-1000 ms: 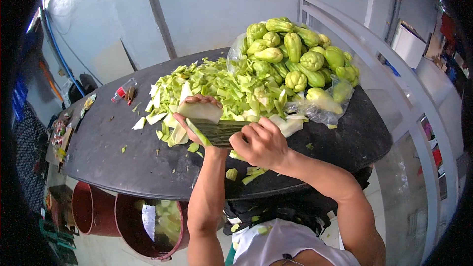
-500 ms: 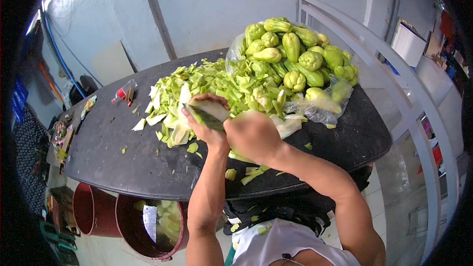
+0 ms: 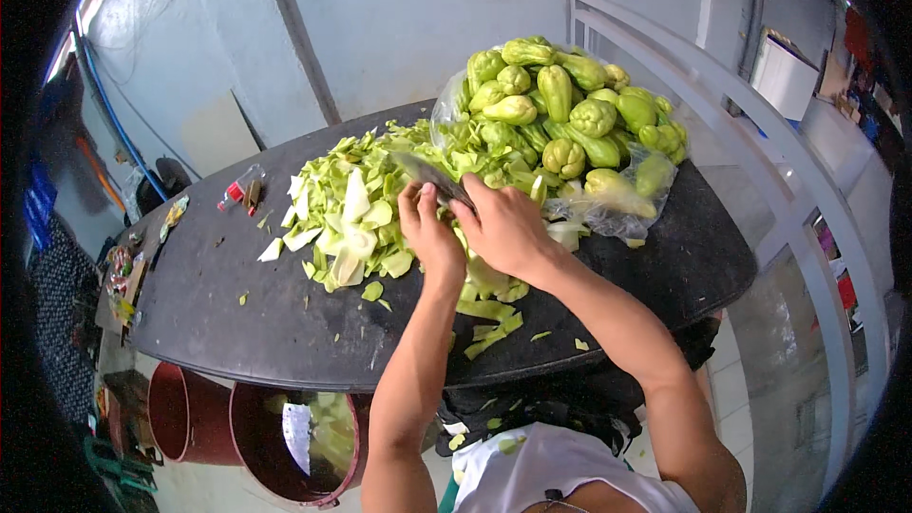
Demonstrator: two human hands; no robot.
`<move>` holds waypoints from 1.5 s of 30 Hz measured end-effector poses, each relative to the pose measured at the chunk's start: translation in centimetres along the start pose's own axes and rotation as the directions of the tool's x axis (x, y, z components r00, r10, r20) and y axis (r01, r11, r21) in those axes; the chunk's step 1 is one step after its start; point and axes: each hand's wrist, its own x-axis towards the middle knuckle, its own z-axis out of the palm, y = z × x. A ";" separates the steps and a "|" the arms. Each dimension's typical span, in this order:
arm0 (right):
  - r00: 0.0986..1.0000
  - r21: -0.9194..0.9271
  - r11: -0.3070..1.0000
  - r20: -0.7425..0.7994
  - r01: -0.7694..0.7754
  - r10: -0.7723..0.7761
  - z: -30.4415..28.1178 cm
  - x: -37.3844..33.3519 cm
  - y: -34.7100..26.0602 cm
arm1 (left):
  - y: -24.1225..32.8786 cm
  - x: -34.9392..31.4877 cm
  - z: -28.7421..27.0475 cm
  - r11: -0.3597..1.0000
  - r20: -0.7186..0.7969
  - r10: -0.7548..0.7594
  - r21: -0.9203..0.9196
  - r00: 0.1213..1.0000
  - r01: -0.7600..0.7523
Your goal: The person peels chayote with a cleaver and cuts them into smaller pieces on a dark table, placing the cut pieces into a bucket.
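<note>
In my right hand is a knife; its broad grey blade points away to the left above the green pieces, and its handle is hidden in my fingers. My left hand is beside it with bent fingers, the tips close against the blade. Whatever lies inside the left fingers is hidden. Beneath and beyond both hands spreads a heap of cut chayote pieces and peels, pale green and whitish. Whole green chayotes are piled behind it to the right, on a clear plastic bag.
The dark table has a curved edge and carries a small red-capped clear packet at left. Two dark red bins stand below its front edge, the nearer holding pale green pieces. A white railing runs along the right.
The pale and green piece seen in my left hand is no longer visible there. Both hands have shifted right, and the knife blade now shows, pointing away from me.
</note>
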 end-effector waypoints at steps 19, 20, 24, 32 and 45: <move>0.967 0.271 0.956 -0.193 -0.111 0.167 -2.7 1.4 5.8 | 2.3 -16.1 -4.0 0.237 0.996 -0.003 -0.086 -0.089 -0.968; 0.968 0.252 0.962 -0.199 -0.101 0.154 -3.0 1.0 6.0 | 2.5 -16.2 -4.3 0.298 0.998 0.036 -0.061 -0.053 -0.953; 0.960 0.246 0.968 -0.254 -0.054 0.118 -3.9 0.8 6.5 | 2.9 -15.9 -5.1 0.481 0.993 0.081 0.040 0.090 -0.876; 0.940 0.351 0.934 -0.336 0.061 0.065 -5.0 0.7 5.4 | 6.1 -10.7 -5.4 0.688 0.846 -0.055 0.417 0.530 -0.594; 0.972 0.137 0.981 -0.172 -0.137 0.160 -6.3 0.7 6.2 | -0.1 -0.1 -0.6 -0.189 0.456 -0.341 0.823 0.822 -0.535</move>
